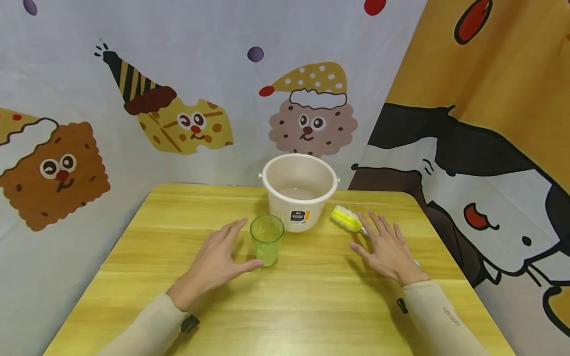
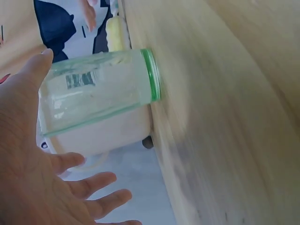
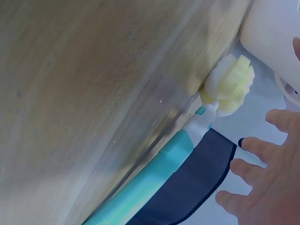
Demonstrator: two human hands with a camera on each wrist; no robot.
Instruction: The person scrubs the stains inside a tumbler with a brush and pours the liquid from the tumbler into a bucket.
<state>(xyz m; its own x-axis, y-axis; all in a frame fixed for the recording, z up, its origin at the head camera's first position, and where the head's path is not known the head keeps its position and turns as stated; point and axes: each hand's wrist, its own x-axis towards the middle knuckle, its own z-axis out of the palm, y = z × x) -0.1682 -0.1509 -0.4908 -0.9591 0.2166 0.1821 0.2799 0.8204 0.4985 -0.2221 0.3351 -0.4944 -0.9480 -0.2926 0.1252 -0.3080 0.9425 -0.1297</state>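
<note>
A transparent green cup (image 1: 267, 241) stands upright on the wooden table. My left hand (image 1: 213, 264) is spread beside its left side, thumb and fingers wide apart around that side. In the left wrist view, the cup (image 2: 96, 89) lies beyond the spread fingers. On the right is a bottle brush with a yellow and white sponge head (image 1: 346, 219). My right hand (image 1: 388, 251) hovers over its handle with fingers spread, hiding most of it in the head view. The right wrist view shows the brush's turquoise handle (image 3: 154, 176) lying on the table, apart from the fingers.
A cream bucket (image 1: 278, 205) with a label on its front stands at the back of the table (image 1: 285, 316), just behind the cup and left of the sponge head. A curtain (image 1: 213, 29) printed with cartoon figures hangs behind the table.
</note>
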